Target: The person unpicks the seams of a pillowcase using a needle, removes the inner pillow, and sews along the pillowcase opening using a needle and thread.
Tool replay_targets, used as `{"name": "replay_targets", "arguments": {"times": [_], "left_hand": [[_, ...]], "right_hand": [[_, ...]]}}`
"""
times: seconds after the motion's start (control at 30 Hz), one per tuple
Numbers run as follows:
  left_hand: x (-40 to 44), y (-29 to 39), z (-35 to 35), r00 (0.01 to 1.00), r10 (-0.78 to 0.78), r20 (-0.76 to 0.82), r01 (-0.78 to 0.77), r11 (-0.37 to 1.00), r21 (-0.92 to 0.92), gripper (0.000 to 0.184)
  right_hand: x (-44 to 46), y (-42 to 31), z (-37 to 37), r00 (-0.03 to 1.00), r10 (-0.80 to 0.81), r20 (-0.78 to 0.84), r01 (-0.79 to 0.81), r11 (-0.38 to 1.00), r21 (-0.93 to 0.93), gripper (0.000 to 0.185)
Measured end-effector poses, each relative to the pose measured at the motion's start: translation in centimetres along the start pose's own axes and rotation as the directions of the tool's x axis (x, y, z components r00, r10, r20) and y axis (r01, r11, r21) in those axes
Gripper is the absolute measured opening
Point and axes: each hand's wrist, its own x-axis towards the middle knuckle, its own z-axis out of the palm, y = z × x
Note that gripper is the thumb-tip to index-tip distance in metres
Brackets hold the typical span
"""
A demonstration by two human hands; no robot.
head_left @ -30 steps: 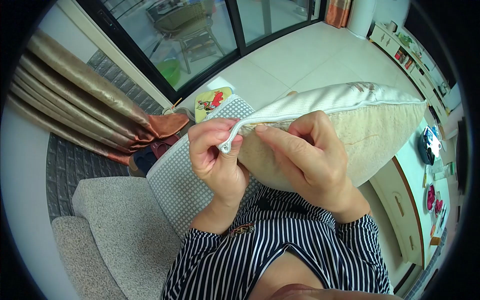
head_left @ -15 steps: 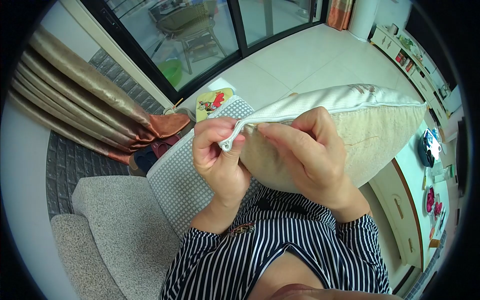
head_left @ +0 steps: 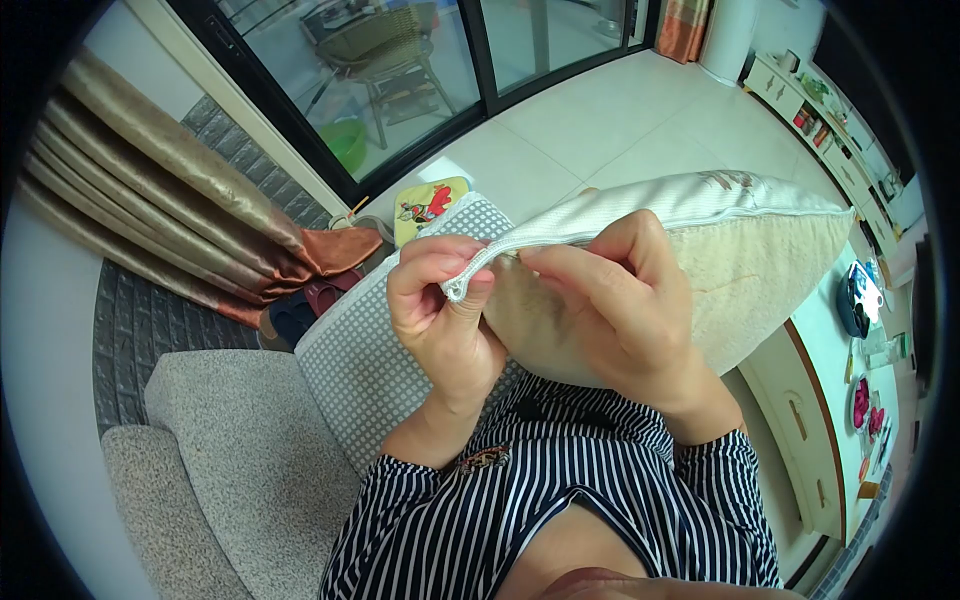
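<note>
A plump cushion (head_left: 760, 265), white on its upper face and beige below, rests tilted across my lap. A white zipper seam (head_left: 580, 235) runs along its edge between the two faces. My left hand (head_left: 445, 320) is closed, pinching the cushion's near corner between thumb and fingers, with the white edging curling out of the grip. Close beside it, my right hand (head_left: 625, 300) has thumb and forefinger pressed together at the zipper seam. Whatever small part lies between those fingertips is too small to make out.
Left of me is a grey sofa (head_left: 240, 460) with a dotted grey cover (head_left: 370, 370). A yellow printed mat (head_left: 430, 205) lies beyond it, near a gold curtain (head_left: 170, 190) and glass doors (head_left: 400, 90). A table (head_left: 800, 400) with drawers and small items stands at right.
Both hands keep their grip on the cushion. The view and the hands have shifted only very slightly; the cushion is almost unchanged.
</note>
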Motion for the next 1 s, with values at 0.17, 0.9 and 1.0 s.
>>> {"name": "replay_targets", "arguments": {"times": [0.17,0.9,1.0], "left_hand": [[0.3,0.2,0.2,1.000,0.001,-0.004,-0.002,0.999,-0.036,0.025],[0.1,0.2,-0.3,1.000,-0.026,-0.006,0.026,1.000,-0.015,0.022],[0.1,0.3,-0.2,1.000,-0.023,0.017,0.023,1.000,-0.015,0.022]], "right_hand": [[0.1,-0.5,-1.5,0.988,0.086,0.126,-0.090,0.996,0.028,0.041],[0.2,-0.1,-0.7,0.995,0.060,0.079,-0.063,0.997,0.035,0.036],[0.2,-0.2,-0.1,0.998,0.051,0.043,-0.053,0.998,0.041,0.036]]}}
